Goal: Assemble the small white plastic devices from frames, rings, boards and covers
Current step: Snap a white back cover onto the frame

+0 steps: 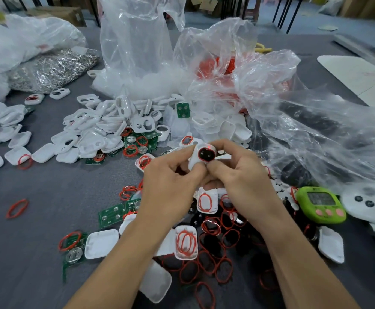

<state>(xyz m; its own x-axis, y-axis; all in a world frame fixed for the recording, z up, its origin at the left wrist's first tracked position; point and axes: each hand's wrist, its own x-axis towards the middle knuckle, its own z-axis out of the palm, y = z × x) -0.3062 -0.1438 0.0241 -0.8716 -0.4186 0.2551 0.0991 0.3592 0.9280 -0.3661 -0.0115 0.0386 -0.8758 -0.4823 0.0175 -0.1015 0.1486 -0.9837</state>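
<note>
Both hands hold one small white device (197, 157) above the table's middle. Its face shows a dark opening edged by a red ring, with a red glow at the top. My left hand (171, 186) pinches its lower left side. My right hand (237, 175) grips its right side, thumb and forefinger meeting at the bottom edge. A heap of white frames (106, 126) lies behind. Green boards (111, 214) lie left of my forearms. Loose red rings (211, 262) and white covers (186, 243) with rings inside lie below my hands.
Large clear plastic bags (277, 90) of parts crowd the back and right. A bag of metal clips (52, 70) sits back left. A green timer (321, 204) and a white controller (369, 204) lie at the right. A stray red ring (17, 208) rests on grey cloth at the left.
</note>
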